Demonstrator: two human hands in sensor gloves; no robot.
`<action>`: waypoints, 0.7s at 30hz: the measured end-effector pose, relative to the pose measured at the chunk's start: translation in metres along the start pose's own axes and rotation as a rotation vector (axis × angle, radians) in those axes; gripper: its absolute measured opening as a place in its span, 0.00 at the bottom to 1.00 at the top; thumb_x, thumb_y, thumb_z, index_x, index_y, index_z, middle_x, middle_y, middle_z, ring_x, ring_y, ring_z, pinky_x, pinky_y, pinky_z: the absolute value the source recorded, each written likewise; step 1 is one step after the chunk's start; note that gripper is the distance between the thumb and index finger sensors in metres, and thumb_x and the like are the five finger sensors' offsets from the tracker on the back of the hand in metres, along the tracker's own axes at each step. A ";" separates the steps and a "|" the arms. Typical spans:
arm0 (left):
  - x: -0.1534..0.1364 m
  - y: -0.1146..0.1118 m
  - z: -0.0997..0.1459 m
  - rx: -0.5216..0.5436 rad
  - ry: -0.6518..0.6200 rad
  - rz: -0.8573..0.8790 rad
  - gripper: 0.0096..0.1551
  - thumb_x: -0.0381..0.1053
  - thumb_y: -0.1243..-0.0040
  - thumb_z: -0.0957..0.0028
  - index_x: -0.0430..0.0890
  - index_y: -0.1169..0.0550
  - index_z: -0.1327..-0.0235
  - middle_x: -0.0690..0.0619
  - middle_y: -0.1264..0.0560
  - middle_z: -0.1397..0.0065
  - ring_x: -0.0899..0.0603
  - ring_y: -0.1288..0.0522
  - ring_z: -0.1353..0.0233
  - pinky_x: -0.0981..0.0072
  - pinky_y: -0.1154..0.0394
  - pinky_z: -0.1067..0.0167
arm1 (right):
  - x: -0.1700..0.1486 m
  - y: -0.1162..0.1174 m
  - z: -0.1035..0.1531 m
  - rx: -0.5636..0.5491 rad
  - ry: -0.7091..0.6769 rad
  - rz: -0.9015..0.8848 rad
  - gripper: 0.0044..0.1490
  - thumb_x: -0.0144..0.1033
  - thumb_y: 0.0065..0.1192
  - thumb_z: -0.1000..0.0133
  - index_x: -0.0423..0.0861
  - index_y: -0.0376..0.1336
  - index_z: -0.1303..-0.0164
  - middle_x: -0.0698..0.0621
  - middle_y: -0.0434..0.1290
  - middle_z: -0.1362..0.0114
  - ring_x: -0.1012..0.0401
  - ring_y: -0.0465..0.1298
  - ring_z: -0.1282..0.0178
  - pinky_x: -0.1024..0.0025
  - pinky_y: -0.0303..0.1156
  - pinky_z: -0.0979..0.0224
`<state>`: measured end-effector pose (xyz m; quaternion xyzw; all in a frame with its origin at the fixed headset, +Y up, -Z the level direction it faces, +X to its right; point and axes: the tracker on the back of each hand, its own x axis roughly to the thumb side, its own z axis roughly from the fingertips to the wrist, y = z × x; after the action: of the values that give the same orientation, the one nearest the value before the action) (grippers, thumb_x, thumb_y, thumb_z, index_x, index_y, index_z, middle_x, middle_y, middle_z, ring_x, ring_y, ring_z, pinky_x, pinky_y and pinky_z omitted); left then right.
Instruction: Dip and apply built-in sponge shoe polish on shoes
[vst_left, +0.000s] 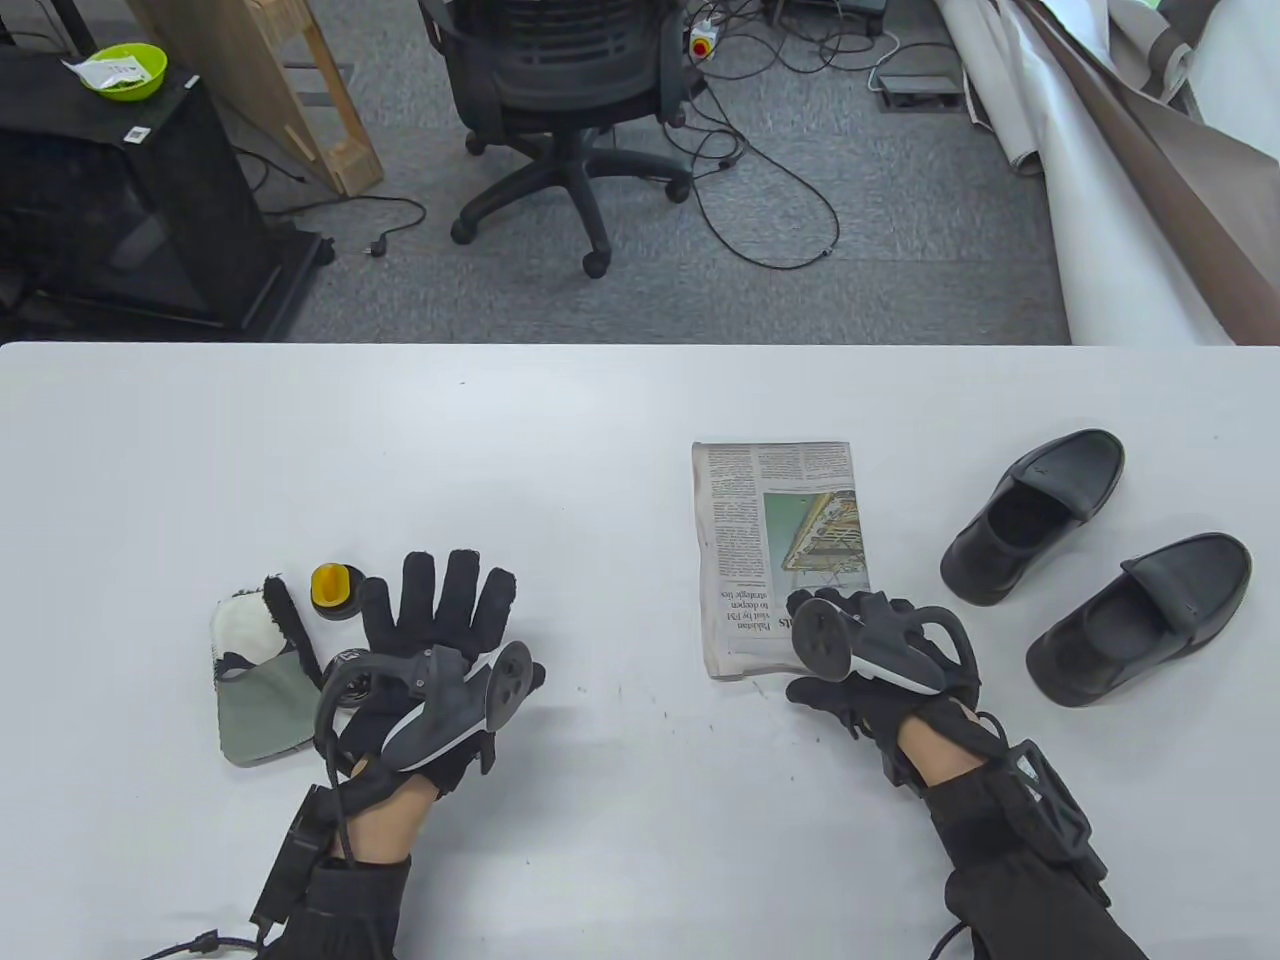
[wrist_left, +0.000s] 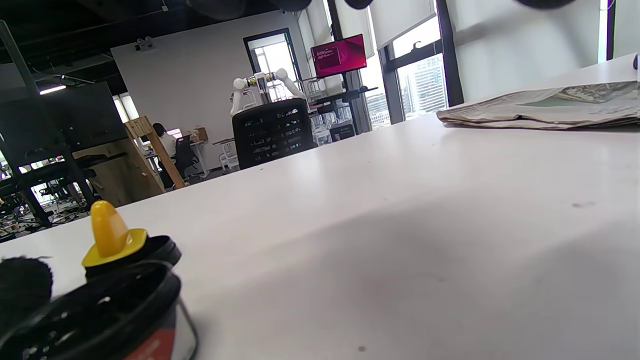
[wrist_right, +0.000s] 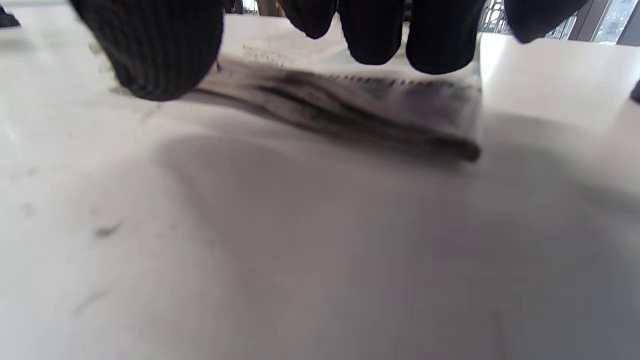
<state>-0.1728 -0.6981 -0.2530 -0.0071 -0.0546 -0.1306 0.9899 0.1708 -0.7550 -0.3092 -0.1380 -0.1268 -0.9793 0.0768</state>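
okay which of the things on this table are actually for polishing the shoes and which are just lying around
For the job: shoes, polish tin, yellow sponge applicator, newspaper, probably to work on.

Just lying about, likely: mitt by the left hand; it may be a buffing cloth.

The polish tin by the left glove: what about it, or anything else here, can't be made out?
- Polish tin: label cut off by the left wrist view's bottom edge; in the table view the left hand covers it.
- Newspaper: print blurred in the right wrist view.
- Right hand: its grip hidden under the tracker.
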 end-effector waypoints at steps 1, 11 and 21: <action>0.001 -0.001 -0.001 -0.001 -0.003 -0.002 0.53 0.79 0.58 0.55 0.59 0.56 0.20 0.48 0.60 0.10 0.29 0.57 0.12 0.21 0.58 0.24 | 0.002 0.003 -0.001 -0.008 0.005 0.022 0.55 0.63 0.61 0.60 0.57 0.49 0.22 0.51 0.59 0.19 0.43 0.67 0.20 0.37 0.60 0.22; 0.004 -0.002 0.000 0.005 0.001 -0.006 0.53 0.78 0.58 0.55 0.59 0.55 0.19 0.48 0.59 0.10 0.29 0.57 0.13 0.21 0.58 0.24 | 0.007 -0.004 0.003 -0.247 0.046 0.072 0.27 0.48 0.64 0.54 0.58 0.73 0.44 0.52 0.80 0.35 0.50 0.85 0.37 0.47 0.74 0.29; 0.022 0.000 0.001 0.004 -0.083 0.090 0.52 0.77 0.57 0.55 0.58 0.53 0.20 0.48 0.55 0.10 0.29 0.53 0.13 0.22 0.56 0.23 | -0.001 -0.039 0.033 -0.502 0.076 -0.374 0.24 0.46 0.74 0.59 0.56 0.74 0.52 0.54 0.84 0.45 0.56 0.89 0.48 0.52 0.77 0.32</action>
<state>-0.1522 -0.7032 -0.2492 -0.0130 -0.0954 -0.0856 0.9917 0.1731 -0.7087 -0.2881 -0.0900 0.0987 -0.9816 -0.1365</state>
